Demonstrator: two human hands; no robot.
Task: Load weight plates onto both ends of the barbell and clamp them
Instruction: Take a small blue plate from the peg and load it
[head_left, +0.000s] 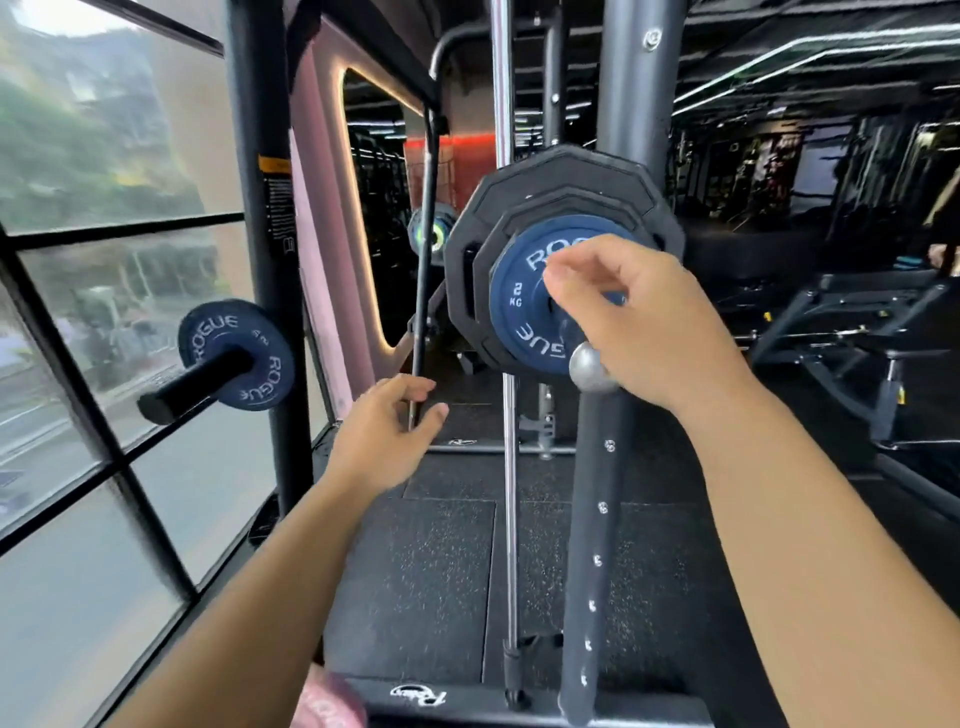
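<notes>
As the person reaches out with both arms, the left hand (384, 431) hangs in the air lower down. Its fingers are loose and a little bent, and it holds nothing. The right hand (644, 322) is higher up, right in front of the blue plate (519, 317). Its fingers are bent near the middle of the plate. I cannot tell if it grips something there or only touches. The shiny round end of the bar (589, 366) pokes out just under that hand. The blue plate sits on the bar, flat against two bigger black plates (566, 176) behind it. A grey post (597, 519) with a row of holes stands by the bar end. Off to the left, a spare plate (236, 358), blue too, sits on a black peg (182, 389) near the window (104, 208). Far back on the right is a dark bench (857, 338).
</notes>
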